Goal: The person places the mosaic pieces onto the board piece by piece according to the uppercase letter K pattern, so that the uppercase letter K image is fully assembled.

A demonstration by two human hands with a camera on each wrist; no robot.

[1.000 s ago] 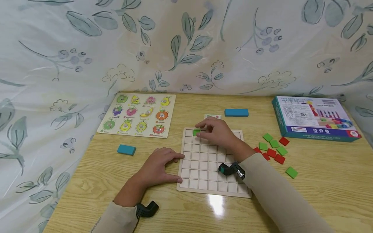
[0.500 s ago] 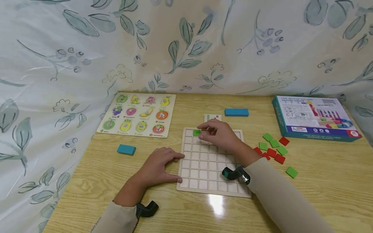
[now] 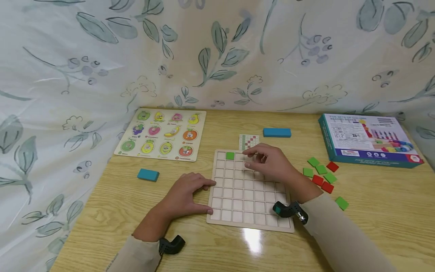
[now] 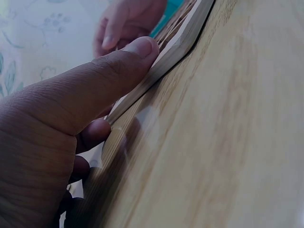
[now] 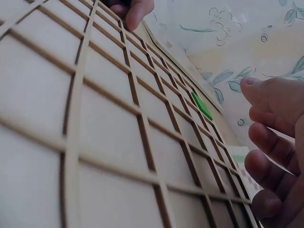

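A wooden grid board (image 3: pixel 238 206) lies on the table in the head view. One green square tile (image 3: pixel 230 155) sits in its top row, second cell from the left; the right wrist view shows this green tile (image 5: pixel 202 105) too. My left hand (image 3: pixel 183 194) rests at the board's left edge, thumb and fingertips spread and touching it. Above the board's upper right part is my right hand (image 3: pixel 270 160), fingers loosely bent with nothing between them. Behind the board, a small pattern card (image 3: pixel 248 141) with red and green squares is partly covered by the right hand.
Loose green tiles (image 3: pixel 313 162) and red tiles (image 3: pixel 327 187) lie right of the board. A toy box (image 3: pixel 372 139) stands at the back right. Blue blocks (image 3: pixel 276 132) lie behind and to the left. A fruit picture board (image 3: pixel 161 135) is at the back left.
My right hand has drawn back rightward from the green tile, leaving it in its cell and uncovering more of the pattern card. The left hand stays at the board's edge.
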